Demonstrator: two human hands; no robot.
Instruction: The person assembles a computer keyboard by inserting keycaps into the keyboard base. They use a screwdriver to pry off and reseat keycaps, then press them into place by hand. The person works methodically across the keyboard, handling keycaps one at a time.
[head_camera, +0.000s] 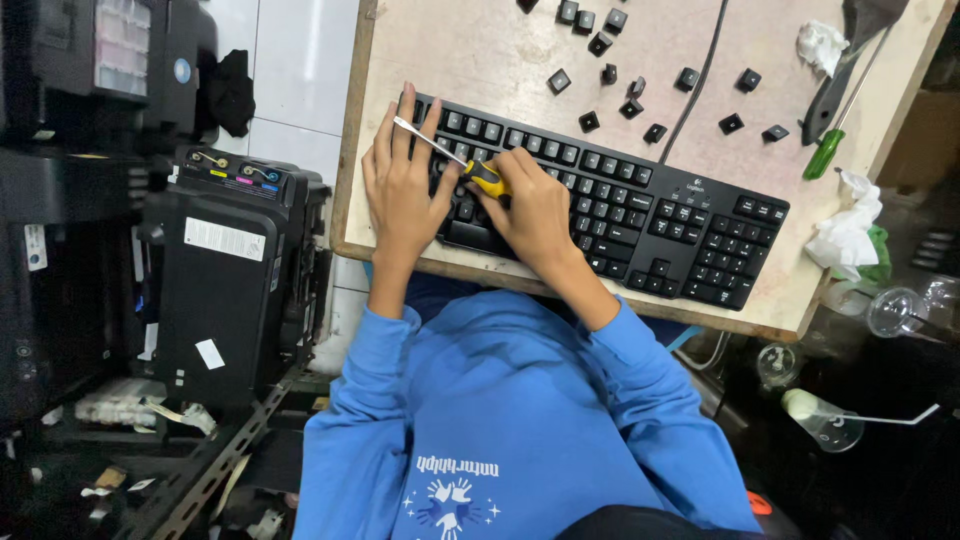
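Nearby, loose keycaps (630, 108) and a cable (700, 80) lie behind the keyboard (640, 215).

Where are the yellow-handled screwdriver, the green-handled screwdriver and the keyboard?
yellow-handled screwdriver (484, 177), head view, on its handle.
green-handled screwdriver (823, 155), head view, on its handle.
keyboard (690, 225), head view, on its right-hand keys.

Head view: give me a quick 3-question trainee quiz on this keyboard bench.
1. True or false: the right hand grips a yellow-handled screwdriver over the black keyboard.
2. Where do the loose keycaps lie? A) on the floor B) on the table beyond the keyboard C) in a tray
3. Fill in: the left hand rests flat on the keyboard's ____ end.

Key:
1. True
2. B
3. Left; the screwdriver's shaft crosses over its fingers.
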